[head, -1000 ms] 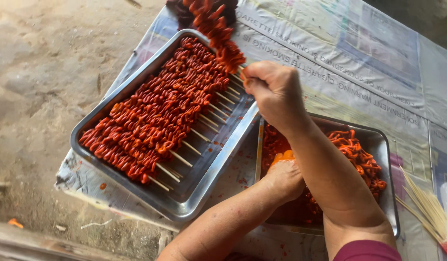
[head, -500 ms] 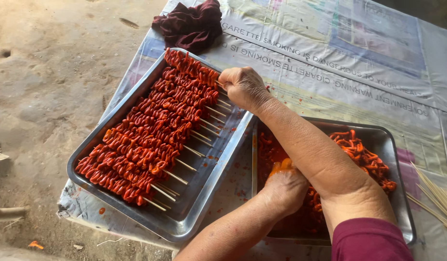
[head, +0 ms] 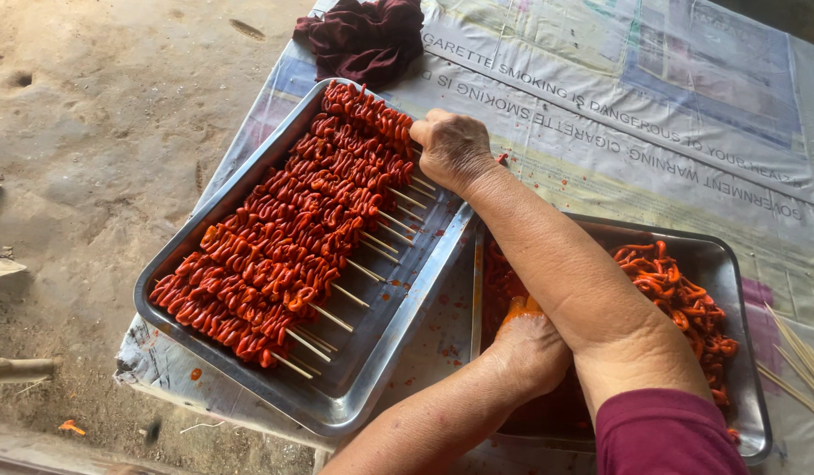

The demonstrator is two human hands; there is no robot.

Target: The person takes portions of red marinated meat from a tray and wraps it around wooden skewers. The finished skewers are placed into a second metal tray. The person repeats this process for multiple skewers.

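Note:
My right hand (head: 451,149) reaches across to the far end of the left steel tray (head: 372,387). Its fingers are curled on the stick end of a skewer (head: 372,114) of red marinated meat, which lies with the row of filled skewers (head: 284,246). My left hand (head: 526,343), stained orange, rests in the right steel tray (head: 733,264) by the loose red meat strips (head: 680,299). My right forearm crosses over it and hides its fingertips.
A dark red cloth (head: 363,35) lies bunched beyond the left tray. Bare wooden sticks (head: 799,361) lie at the right edge. A printed plastic sheet (head: 601,105) covers the table. Bare dirt ground (head: 90,132) lies to the left, past the table's edge.
My right hand carried a filled skewer from above the tray down onto the far end of the row. My left hand stayed in the right tray.

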